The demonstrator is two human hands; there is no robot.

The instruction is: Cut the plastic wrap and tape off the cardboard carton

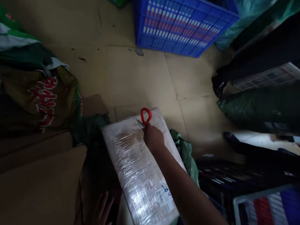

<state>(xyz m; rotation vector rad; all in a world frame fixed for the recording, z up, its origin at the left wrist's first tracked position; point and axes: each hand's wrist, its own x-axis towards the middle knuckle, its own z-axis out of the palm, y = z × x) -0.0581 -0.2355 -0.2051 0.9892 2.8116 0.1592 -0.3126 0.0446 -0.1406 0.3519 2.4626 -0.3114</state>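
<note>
Tan floor [138, 76] leaves bare room between a printed sack [30, 100] and a blue crate [175, 27], whose dark contents are hard to make out. A film-wrapped package [137, 170] slants across the lower centre, one long edge partly hidden by the forearm. The hands are apart: the right hand [154, 138] grips red-handled scissors [149, 117] at its far end; the left hand [100, 213], fingers extended, is cut off below.

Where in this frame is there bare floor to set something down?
The broadest nearly bare patch is floor between the blue crate and the parcel. Another lies upper left, between the bags and that crate. It is crowded lower left, with cardboard beside the left hand, and on the right, with a green sack and a striped crate.
</note>
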